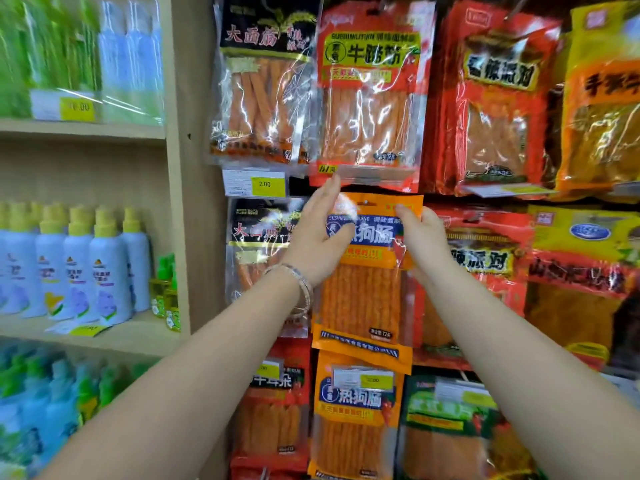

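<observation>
- The pack (pixel 362 292) is orange and hangs just below the red pack (pixel 370 91), with its top edge near the red pack's bottom edge.
- The left hand (pixel 320 237) holds the pack's upper left side. The thumb lies across the front. The other fingers point up and reach the bottom of the red pack.
- The right hand (pixel 424 237) pinches the pack's top right corner, with its fingers clamped on the edge.
- Both hands hold the pack flat against the rack, so this looks like the hanging step. The pack is either going onto a hook or coming off one. I cannot tell which.
- A small hole (pixel 365 203) sits in the top strip of the pack, right under the red pack. The hook is hidden.
- If the pack is going on, the next move needs the hole to meet the hook tip. Then the pack needs a soft push back.
- The red pack hangs low, so the fingers may have to lift its bottom out of the way.
- A yellow price tag (pixel 265 184) sits down and to the left of the red pack.
- Another orange pack (pixel 356 431) hangs far below it.
</observation>
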Motion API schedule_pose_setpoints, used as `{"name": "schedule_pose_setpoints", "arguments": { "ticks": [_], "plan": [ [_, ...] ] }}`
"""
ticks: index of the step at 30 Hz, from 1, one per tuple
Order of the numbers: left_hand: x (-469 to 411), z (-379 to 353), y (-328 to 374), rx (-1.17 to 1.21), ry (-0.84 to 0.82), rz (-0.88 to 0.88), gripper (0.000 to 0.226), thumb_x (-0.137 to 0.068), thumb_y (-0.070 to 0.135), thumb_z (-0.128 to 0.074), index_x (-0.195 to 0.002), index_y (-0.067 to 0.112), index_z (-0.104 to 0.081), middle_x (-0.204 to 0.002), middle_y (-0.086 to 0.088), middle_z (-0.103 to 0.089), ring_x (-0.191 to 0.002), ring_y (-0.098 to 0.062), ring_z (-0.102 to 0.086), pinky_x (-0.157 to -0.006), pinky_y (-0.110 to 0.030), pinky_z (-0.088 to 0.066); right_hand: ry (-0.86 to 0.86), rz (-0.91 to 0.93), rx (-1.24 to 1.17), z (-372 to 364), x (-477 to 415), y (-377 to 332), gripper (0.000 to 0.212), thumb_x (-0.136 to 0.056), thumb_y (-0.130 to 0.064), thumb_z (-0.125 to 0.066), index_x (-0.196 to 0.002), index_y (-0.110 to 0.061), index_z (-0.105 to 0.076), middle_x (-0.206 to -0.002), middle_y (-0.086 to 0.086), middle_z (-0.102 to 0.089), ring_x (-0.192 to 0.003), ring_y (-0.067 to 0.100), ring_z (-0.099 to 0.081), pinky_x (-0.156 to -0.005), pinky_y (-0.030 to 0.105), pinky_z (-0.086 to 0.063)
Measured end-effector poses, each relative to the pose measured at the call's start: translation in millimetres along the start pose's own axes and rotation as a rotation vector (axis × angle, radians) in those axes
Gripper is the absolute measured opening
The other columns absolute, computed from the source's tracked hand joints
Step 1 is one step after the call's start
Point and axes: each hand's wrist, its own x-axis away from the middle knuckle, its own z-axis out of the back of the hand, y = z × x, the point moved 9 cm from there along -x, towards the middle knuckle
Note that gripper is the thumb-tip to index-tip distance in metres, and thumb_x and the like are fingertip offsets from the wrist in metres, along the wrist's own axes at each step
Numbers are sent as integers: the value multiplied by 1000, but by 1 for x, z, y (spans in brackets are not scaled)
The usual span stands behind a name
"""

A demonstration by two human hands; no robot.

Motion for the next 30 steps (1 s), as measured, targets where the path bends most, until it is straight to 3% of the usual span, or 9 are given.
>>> {"name": "schedule_pose_setpoints", "arguments": {
  "ticks": [2,6,9,11,13,16,19,23,30],
  "plan": [
    [1,0,0,-10,17,-18,68,-92,14,-51,-148,32,-17,-149,18,-19,-131,13,-8,-114,-28,-17,2,3,28,0,-3,5,16,-95,-27,-53,-83,-18,-58,-90,5,-67,-87,22,-63,-75,35,-48],
    [8,-5,-21,-80,12,-8,65,-92,21,-52,-147,33,-19,-152,14,-19,-138,3,-9,-110,-22,-10,71,188,229,9,-1,4,10,-92,-31,-59,-95,-25,-52,-93,-2,-59,-86,18,-57,-71,20,-46],
    [23,-21,-56,-163,-68,83,67,-91,23,-53,-147,33,-17,-155,8,-16,-141,-5,-11,-108,-21,-8,170,397,414,17,21,1,53,-86,-20,-65,-134,-16,-40,-126,3,-42,-110,9,-42,-99,13,-33],
    [37,-34,-78,-250,-132,119,69,-89,25,-54,-148,31,-17,-156,8,-10,-142,-8,-10,-108,-23,-7,189,593,668,14,43,1,65,-83,-14,-65,-141,-9,-36,-139,14,-37,-129,21,-33,-110,30,-28],
    [52,-49,-96,-310,-202,118,72,-88,28,-54,-148,31,-15,-156,13,1,-142,-11,-10,-108,-25,-10,111,716,921,2,60,16,62,-81,-14,-68,-138,-8,-43,-145,19,-36,-138,33,-28,-110,48,-29],
    [72,-66,-116,-349,-264,107,80,-87,31,-54,-148,34,-2,-152,21,21,-143,-14,-7,-112,-33,-22,-6,714,1162,-8,74,49,69,-79,-20,-73,-140,-9,-43,-152,17,-29,-143,30,-19,-110,48,-21],
    [83,-75,-127,-416,-276,80,86,-87,32,-54,-148,31,6,-146,16,38,-144,-15,-2,-109,-33,-33,-81,690,1391,-16,78,76,84,-70,-27,-81,-141,-6,-42,-150,22,-30,-139,33,-28,-110,46,-18],
    [78,-82,-137,-480,-298,52,90,-87,35,-54,-148,24,10,-141,8,45,-145,-19,8,-112,-32,-28,-95,610,1516,-25,65,89,87,-72,-31,-81,-143,-4,-38,-150,26,-29,-138,36,-32,-109,43,-20],
    [60,-93,-159,-501,-385,30,94,-86,38,-54,-147,18,15,-137,4,49,-143,-20,18,-113,-35,-27,-149,442,1637,-37,40,110,85,-92,-40,-55,-152,-11,-1,-157,19,8,-147,28,3,-114,35,9]
  ]
}}
